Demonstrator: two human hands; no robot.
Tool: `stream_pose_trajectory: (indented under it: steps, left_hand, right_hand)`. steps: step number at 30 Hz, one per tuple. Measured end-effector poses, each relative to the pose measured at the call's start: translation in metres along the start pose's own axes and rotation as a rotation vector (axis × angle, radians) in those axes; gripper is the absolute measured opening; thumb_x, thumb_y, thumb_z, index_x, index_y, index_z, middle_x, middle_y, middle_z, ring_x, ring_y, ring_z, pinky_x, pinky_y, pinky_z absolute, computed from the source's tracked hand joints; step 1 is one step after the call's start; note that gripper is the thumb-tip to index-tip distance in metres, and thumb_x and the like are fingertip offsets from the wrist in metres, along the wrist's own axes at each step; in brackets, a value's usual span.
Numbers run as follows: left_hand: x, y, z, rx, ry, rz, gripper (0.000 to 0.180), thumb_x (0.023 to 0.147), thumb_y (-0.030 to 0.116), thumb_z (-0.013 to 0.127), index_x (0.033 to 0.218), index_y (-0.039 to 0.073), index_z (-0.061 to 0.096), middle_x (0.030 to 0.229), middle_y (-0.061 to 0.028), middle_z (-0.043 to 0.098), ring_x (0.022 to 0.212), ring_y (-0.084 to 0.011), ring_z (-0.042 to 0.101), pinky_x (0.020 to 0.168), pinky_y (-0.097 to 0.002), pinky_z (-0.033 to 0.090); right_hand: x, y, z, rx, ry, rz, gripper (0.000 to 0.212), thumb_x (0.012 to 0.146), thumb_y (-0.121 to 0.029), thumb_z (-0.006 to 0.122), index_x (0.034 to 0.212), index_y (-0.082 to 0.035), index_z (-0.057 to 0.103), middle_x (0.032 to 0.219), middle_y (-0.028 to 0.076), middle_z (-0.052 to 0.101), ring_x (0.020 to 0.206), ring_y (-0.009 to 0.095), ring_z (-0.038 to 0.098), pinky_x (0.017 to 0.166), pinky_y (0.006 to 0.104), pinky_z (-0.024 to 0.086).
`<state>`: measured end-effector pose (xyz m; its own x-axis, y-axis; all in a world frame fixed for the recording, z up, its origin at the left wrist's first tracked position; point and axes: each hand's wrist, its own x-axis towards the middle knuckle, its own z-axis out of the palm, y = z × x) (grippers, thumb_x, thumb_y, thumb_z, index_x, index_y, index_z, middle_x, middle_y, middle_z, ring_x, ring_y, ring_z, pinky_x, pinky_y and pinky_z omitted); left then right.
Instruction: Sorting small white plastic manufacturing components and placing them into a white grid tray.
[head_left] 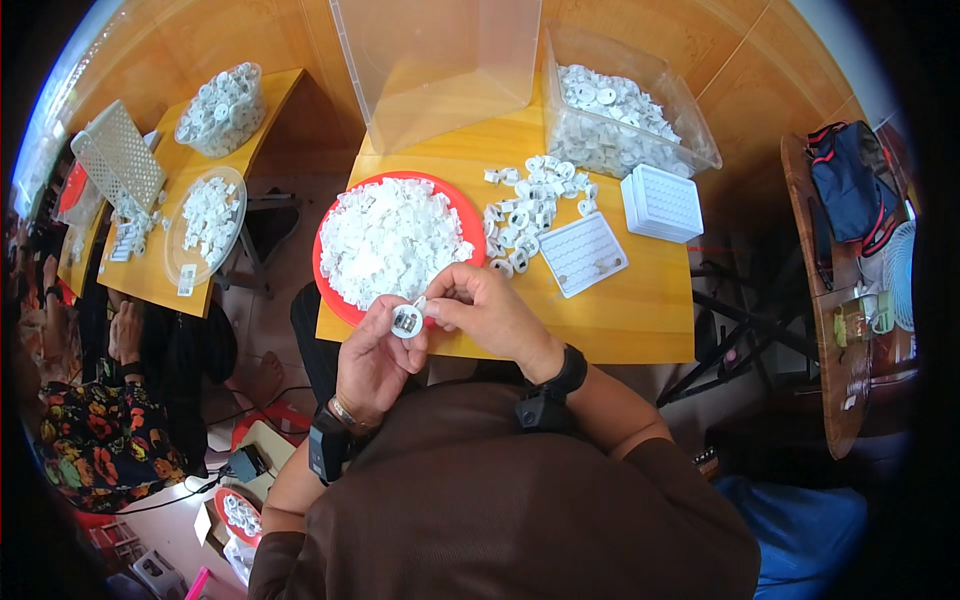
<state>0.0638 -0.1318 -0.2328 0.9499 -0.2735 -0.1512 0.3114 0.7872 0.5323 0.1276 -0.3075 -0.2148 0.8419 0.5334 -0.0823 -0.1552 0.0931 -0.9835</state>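
A round white plastic part [407, 322] with a dark and metallic centre sits in the fingers of my left hand [372, 362], just off the table's near edge. My right hand [497, 314] pinches a small white plastic piece [421, 303] against the rim of that part. Right behind both hands stands a red round tray [327, 287] heaped with small white pieces [395, 235]. Loose round white parts [525, 215] with dark centres lie on the table to the right of the tray. Beside them is a white gridded tray [583, 254] holding a few small round metallic bits.
At the back right of the wooden table [640, 315] are a clear bin [690, 150] of white parts and stacked white trays [662, 203]. A clear plastic sheet or lid [440, 75] stands upright behind. Another person's hands [126, 330] are by the left table, which bears a clear plate [238, 222].
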Motion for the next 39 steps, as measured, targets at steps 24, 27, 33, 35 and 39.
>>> stream_pose_trajectory:
  steps: [24, 27, 33, 35, 39]
  left_hand:
    - [-0.001, -0.004, 0.008, 0.199, 0.103, 0.071, 0.019, 0.098, 0.026, 0.048, 0.106, 0.008, 0.048, 0.082, -0.0068, 0.061, 0.068, -0.012, 0.057, 0.056, -0.0232, 0.042]
    - [-0.002, -0.005, 0.006, 0.199, 0.1, 0.063, 0.019, 0.099, 0.026, 0.048, 0.106, 0.008, 0.048, 0.083, -0.0059, 0.061, 0.069, -0.0113, 0.057, 0.056, -0.0229, 0.042]
    - [-0.001, -0.006, 0.004, 0.177, 0.096, 0.063, 0.018, 0.099, 0.025, 0.049, 0.106, 0.008, 0.048, 0.084, -0.0051, 0.061, 0.071, -0.0109, 0.059, 0.057, -0.023, 0.043]
    - [0.0, -0.007, 0.003, 0.168, 0.092, 0.065, 0.018, 0.099, 0.024, 0.049, 0.106, 0.008, 0.048, 0.085, -0.0048, 0.061, 0.072, -0.0109, 0.059, 0.058, -0.0231, 0.044]
    - [0.0, -0.008, 0.002, 0.148, 0.08, 0.058, 0.018, 0.099, 0.024, 0.05, 0.106, 0.008, 0.048, 0.086, -0.0042, 0.061, 0.073, -0.0107, 0.06, 0.058, -0.0229, 0.045]
  right_hand:
    - [-0.005, -0.006, 0.009, -0.24, -0.031, -0.104, 0.005, 0.087, -0.002, 0.06, 0.089, 0.002, 0.057, 0.087, 0.005, 0.061, 0.075, 0.011, 0.061, 0.07, 0.0267, 0.052]
    - [-0.006, -0.008, 0.01, -0.231, -0.021, -0.07, 0.006, 0.087, -0.003, 0.061, 0.089, 0.002, 0.058, 0.085, 0.005, 0.062, 0.076, 0.011, 0.06, 0.071, 0.0267, 0.052]
    - [-0.006, -0.007, 0.01, -0.391, 0.011, -0.188, 0.006, 0.084, -0.003, 0.063, 0.085, 0.002, 0.059, 0.084, 0.006, 0.062, 0.076, 0.012, 0.06, 0.071, 0.0267, 0.051]
    - [-0.006, -0.01, 0.01, -0.428, 0.013, -0.182, 0.007, 0.082, -0.004, 0.064, 0.084, 0.002, 0.06, 0.082, 0.007, 0.062, 0.076, 0.012, 0.061, 0.069, 0.0269, 0.051]
    - [-0.007, -0.01, 0.011, -0.438, 0.026, -0.197, 0.007, 0.082, -0.004, 0.064, 0.084, 0.002, 0.06, 0.08, 0.007, 0.063, 0.074, 0.013, 0.062, 0.067, 0.0278, 0.05]
